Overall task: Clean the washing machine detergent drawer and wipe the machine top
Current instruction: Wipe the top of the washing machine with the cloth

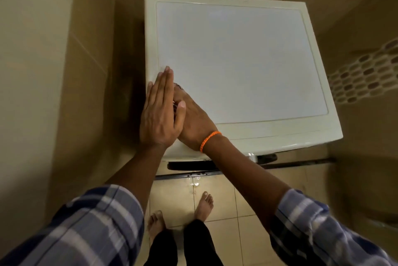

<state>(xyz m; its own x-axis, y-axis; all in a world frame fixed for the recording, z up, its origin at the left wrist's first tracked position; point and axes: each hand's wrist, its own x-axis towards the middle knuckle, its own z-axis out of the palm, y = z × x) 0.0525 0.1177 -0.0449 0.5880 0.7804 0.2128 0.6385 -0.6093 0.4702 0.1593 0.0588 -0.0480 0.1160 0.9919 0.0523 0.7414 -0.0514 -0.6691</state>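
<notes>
Here, left hand (160,113) flat over right hand (193,121), machine top (241,59).

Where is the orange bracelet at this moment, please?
In the head view, the orange bracelet circles the right wrist, just below centre, over the front left edge of the washing machine top.

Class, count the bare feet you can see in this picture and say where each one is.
2. The left foot is on the tiled floor nearer the camera; the right foot is slightly ahead, closer to the washing machine.
</notes>
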